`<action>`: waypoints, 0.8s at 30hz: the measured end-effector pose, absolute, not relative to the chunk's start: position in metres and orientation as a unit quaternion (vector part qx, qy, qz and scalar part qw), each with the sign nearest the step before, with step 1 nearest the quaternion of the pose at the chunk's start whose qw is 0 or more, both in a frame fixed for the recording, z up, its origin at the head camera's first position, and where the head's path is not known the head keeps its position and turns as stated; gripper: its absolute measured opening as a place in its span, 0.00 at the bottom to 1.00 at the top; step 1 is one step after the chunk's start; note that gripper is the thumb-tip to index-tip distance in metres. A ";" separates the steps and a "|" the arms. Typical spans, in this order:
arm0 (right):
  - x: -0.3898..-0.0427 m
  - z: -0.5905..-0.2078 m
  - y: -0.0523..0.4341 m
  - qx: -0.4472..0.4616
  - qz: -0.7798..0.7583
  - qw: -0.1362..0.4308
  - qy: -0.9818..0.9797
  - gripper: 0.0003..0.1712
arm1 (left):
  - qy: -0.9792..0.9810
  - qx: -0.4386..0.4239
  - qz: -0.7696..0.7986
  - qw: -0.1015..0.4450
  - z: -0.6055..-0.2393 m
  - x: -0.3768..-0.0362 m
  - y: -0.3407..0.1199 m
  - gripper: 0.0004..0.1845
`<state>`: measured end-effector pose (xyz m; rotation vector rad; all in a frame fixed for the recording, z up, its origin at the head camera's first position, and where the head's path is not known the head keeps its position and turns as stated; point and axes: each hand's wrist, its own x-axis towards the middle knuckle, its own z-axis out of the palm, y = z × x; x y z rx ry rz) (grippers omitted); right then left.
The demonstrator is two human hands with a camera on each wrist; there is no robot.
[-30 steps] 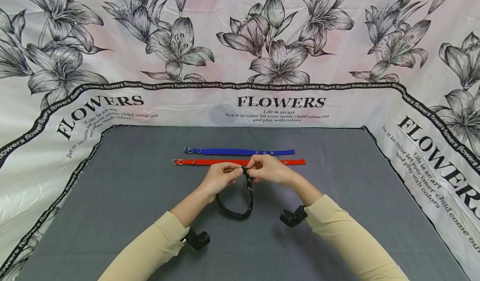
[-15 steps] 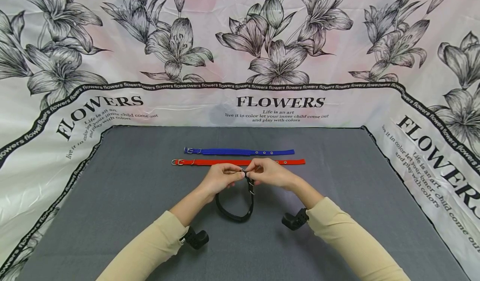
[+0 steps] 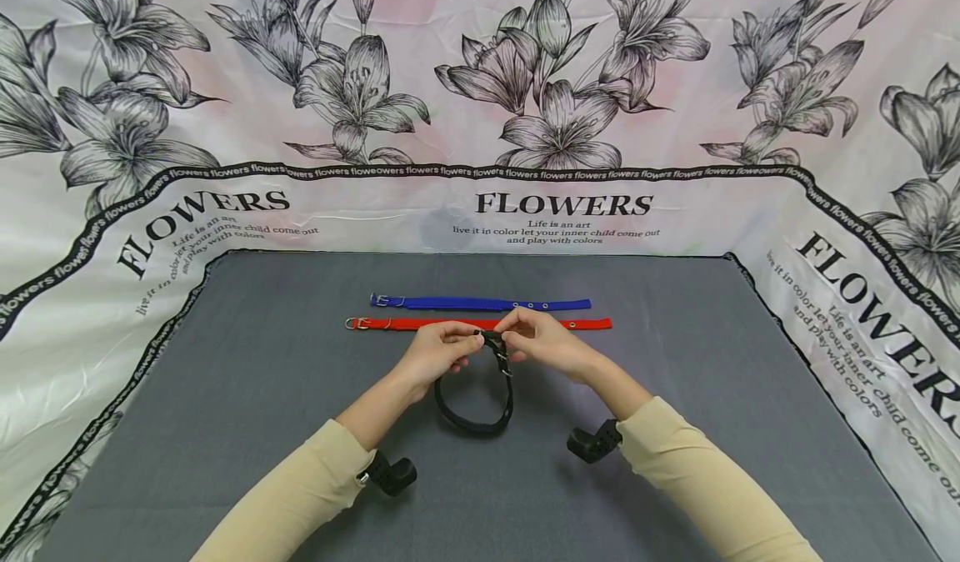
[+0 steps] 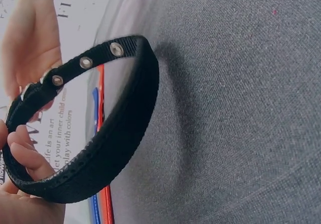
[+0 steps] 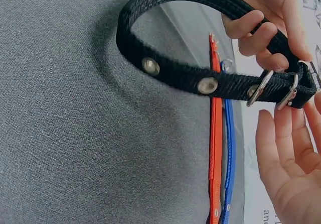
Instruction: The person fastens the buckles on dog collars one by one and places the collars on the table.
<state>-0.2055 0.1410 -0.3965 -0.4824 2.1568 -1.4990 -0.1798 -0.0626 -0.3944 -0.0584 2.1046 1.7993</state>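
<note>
A black dog collar (image 3: 481, 429) is bent into a loop, held up over the grey cloth. In the left wrist view metal eyelets run along the strap of the collar (image 4: 135, 113). My left hand (image 3: 437, 356) grips the loop's upper left part between thumb and fingers. At the upper right, my right hand (image 3: 546, 343) pinches the collar by its buckle end. The strap passes through the silver buckle (image 5: 290, 92) and a metal ring (image 5: 260, 88) in the right wrist view. Fingers of the left hand (image 5: 268, 25) curl around the padded strap.
A red collar (image 3: 408, 324) lies flat behind the hands, partly hidden by them. Just beyond it a blue collar (image 3: 457, 303) lies parallel. Grey cloth (image 3: 285, 320) covers the table. A white flower-printed curtain (image 3: 420, 203) rises at the back and sides.
The black collar's loop has risen slightly and moved a little to the right. My fingertips are farther apart, with more of the strap near the buckle showing between them.
</note>
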 end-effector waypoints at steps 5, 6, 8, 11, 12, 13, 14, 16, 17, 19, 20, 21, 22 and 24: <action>-0.205 -0.395 0.142 -0.190 -0.547 0.243 0.778 0.13 | 0.745 -0.018 0.642 0.178 -0.387 -0.173 -0.060 0.15; -0.205 -0.395 0.142 -0.191 -0.548 0.245 0.777 0.13 | 0.745 -0.017 0.643 0.176 -0.391 -0.175 -0.060 0.15; -0.205 -0.395 0.143 -0.192 -0.549 0.250 0.774 0.12 | 0.745 -0.017 0.644 0.172 -0.401 -0.179 -0.059 0.15; -0.205 -0.395 0.143 -0.194 -0.546 0.258 0.773 0.11 | 0.744 -0.016 0.646 0.169 -0.410 -0.182 -0.058 0.15; -0.205 -0.395 0.143 -0.194 -0.545 0.260 0.773 0.11 | 0.744 -0.016 0.646 0.168 -0.410 -0.182 -0.057 0.14; -0.205 -0.395 0.143 -0.194 -0.544 0.263 0.773 0.11 | 0.745 -0.014 0.646 0.167 -0.410 -0.182 -0.057 0.14; -0.205 -0.395 0.142 -0.194 -0.542 0.265 0.773 0.11 | 0.745 -0.013 0.646 0.166 -0.410 -0.182 -0.057 0.13; -0.206 -0.396 0.142 -0.194 -0.538 0.268 0.775 0.11 | 0.744 -0.012 0.648 0.165 -0.410 -0.182 -0.056 0.13; -0.206 -0.396 0.142 -0.195 -0.536 0.268 0.776 0.11 | 0.743 -0.013 0.648 0.165 -0.410 -0.182 -0.056 0.13; -0.206 -0.396 0.141 -0.196 -0.531 0.268 0.780 0.12 | 0.742 -0.012 0.650 0.162 -0.410 -0.182 -0.055 0.13; -0.206 -0.397 0.141 -0.196 -0.529 0.267 0.781 0.12 | 0.741 -0.012 0.652 0.162 -0.410 -0.182 -0.055 0.13; -0.206 -0.397 0.141 -0.196 -0.527 0.266 0.783 0.12 | 0.740 -0.011 0.653 0.161 -0.410 -0.182 -0.055 0.14; -0.206 -0.397 0.141 -0.196 -0.526 0.265 0.784 0.12 | 0.739 -0.011 0.654 0.161 -0.410 -0.182 -0.055 0.14; -0.205 -0.397 0.141 -0.196 -0.524 0.266 0.785 0.12 | 0.738 -0.010 0.656 0.159 -0.410 -0.181 -0.054 0.15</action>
